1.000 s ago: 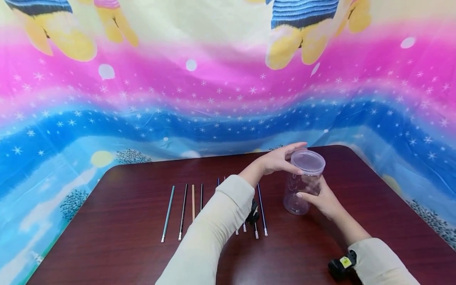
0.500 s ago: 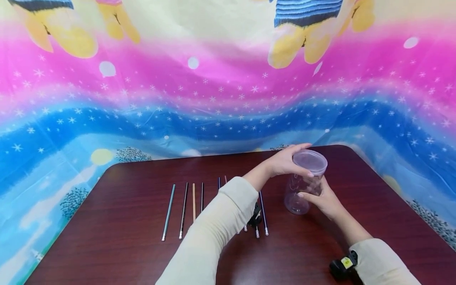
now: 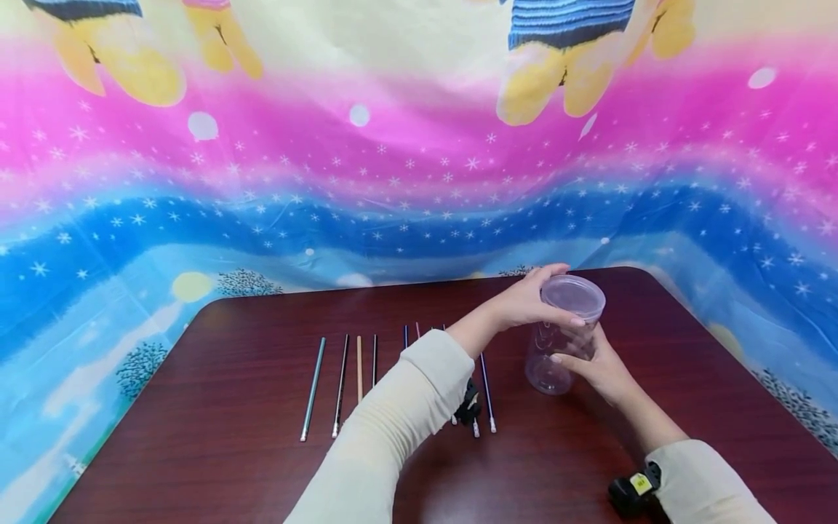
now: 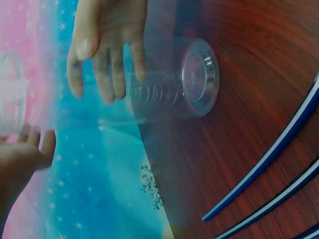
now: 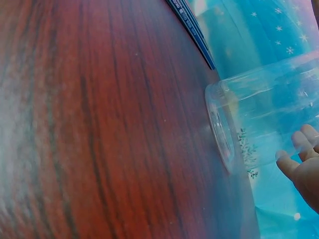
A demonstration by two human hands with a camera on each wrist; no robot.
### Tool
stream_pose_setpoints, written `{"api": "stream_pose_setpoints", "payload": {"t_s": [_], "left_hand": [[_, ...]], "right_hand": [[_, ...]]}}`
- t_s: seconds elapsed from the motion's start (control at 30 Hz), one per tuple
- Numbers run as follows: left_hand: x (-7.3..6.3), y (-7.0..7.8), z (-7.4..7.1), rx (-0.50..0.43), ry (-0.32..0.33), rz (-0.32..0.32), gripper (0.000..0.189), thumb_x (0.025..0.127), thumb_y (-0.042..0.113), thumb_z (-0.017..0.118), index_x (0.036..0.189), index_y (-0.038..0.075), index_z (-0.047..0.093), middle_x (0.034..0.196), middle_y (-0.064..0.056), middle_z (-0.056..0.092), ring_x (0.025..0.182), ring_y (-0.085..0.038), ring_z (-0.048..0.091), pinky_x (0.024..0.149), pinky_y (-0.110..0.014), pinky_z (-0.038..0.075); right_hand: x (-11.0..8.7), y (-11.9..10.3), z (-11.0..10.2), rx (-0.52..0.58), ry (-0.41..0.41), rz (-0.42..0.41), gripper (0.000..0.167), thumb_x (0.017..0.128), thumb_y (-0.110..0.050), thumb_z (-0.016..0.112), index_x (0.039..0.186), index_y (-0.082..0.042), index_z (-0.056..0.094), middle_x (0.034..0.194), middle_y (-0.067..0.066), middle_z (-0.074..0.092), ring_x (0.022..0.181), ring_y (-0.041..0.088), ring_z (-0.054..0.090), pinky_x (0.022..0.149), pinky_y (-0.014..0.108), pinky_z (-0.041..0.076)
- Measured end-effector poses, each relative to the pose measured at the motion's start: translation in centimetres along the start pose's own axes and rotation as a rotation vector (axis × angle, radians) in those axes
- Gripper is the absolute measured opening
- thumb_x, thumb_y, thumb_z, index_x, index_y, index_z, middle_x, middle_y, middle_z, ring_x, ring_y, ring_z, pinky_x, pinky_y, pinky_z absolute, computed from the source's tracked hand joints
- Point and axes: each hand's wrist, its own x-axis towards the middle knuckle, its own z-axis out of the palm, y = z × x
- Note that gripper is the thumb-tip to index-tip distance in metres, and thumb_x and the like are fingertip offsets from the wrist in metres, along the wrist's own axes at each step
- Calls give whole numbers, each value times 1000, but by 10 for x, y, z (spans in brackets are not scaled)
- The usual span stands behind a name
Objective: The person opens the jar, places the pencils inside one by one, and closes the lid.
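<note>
1. Pink-and-blue snowflake-printed cloth [image 3: 406, 218]: hung as backdrop.
2. Dark-red wood-grain tabletop [image 3: 216, 378]: rounded far corners.
3. Clear cylindrical plastic jar [image 3: 548, 377]: right side, roughly upright, scarcely moved this past second; work seemingly remains at its round translucent lid [image 3: 573, 294].
4. Bare left hand [image 3: 529, 300]: grip spread, holding lid's rim. Bare right hand [image 3: 604, 370]: grip curled round jar.
5. Slender teal, black, tan, blue pencils [image 3: 313, 389]: rowed left of jar.

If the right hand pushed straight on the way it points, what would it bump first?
Probably the clear jar; the right hand holds its side, though see-through plastic makes depth uncertain.
</note>
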Motion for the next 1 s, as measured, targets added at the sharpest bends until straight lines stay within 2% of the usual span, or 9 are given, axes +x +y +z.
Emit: {"api": "stream_pose_setpoints", "payload": {"t_s": [0.1, 0.17, 0.27, 0.4, 0.53, 0.67, 0.83, 0.9, 1.0], "left_hand": [[1, -3, -9, -215, -110, 34, 77, 72, 2, 65, 135, 18, 25, 130, 3, 33, 110, -4, 36, 87, -21, 35], [2, -5, -14, -323, -169, 43, 77, 73, -7, 60, 136, 13, 22, 132, 0, 33, 110, -4, 37, 87, -21, 35], [4, -9, -18, -351, -201, 39, 76, 73, -11, 58, 137, 8, 20, 132, -3, 34, 111, -3, 37, 87, -20, 35], [6, -12, -16, -318, -190, 19, 78, 71, -9, 61, 136, 7, 21, 130, -1, 36, 111, -3, 38, 87, -19, 34], [8, -9, -11, -254, -153, 21, 81, 69, -4, 67, 136, 12, 25, 124, 4, 40, 106, -2, 40, 87, -18, 34], [9, -2, -5, -165, -107, 36, 84, 66, 3, 72, 136, 16, 26, 122, 7, 42, 104, -1, 42, 87, -17, 32], [7, 4, 2, 115, 3, 19, 89, 63, 24, 76, 136, 23, 26, 127, 7, 35, 110, -1, 34, 89, -19, 31], [6, 6, 5, 219, 41, 1, 91, 61, 32, 77, 136, 25, 25, 128, 7, 33, 111, -2, 33, 88, -19, 31], [5, 10, 9, 292, 96, -29, 96, 58, 38, 77, 136, 23, 23, 122, 4, 35, 103, -3, 37, 82, -17, 35]], "right_hand": [[0, 0, 1, 12, 4, -3, 76, 78, 3, 58, 135, -16, 12, 126, 25, 31, 108, 16, 42, 77, 15, 41], [0, -1, 1, 16, 6, -2, 74, 78, 4, 58, 134, -15, 13, 125, 29, 30, 106, 11, 43, 77, 14, 40], [0, -2, 1, 21, 5, -4, 74, 77, 4, 58, 134, -14, 13, 124, 31, 30, 103, 8, 44, 76, 14, 41], [1, -1, 1, 30, 15, -9, 74, 76, 4, 59, 132, -15, 15, 123, 28, 33, 102, 7, 44, 76, 14, 41], [2, 2, 0, 64, 16, -22, 75, 75, 6, 59, 133, -15, 15, 122, 13, 38, 103, 5, 44, 75, 15, 42], [2, 0, -1, 49, -13, -28, 79, 77, 4, 58, 135, -17, 9, 121, 1, 35, 106, 9, 41, 77, 15, 41], [1, -3, -2, 21, -24, -24, 82, 78, 5, 57, 136, -17, 3, 125, 2, 32, 108, 8, 39, 77, 14, 41], [0, -2, -2, 15, -27, -21, 82, 78, 5, 57, 136, -18, 3, 126, 6, 32, 108, 6, 38, 77, 14, 40], [0, -1, -2, 2, -31, -24, 76, 79, 2, 57, 133, -17, 8, 126, 17, 33, 109, 5, 37, 79, 12, 38]]}}
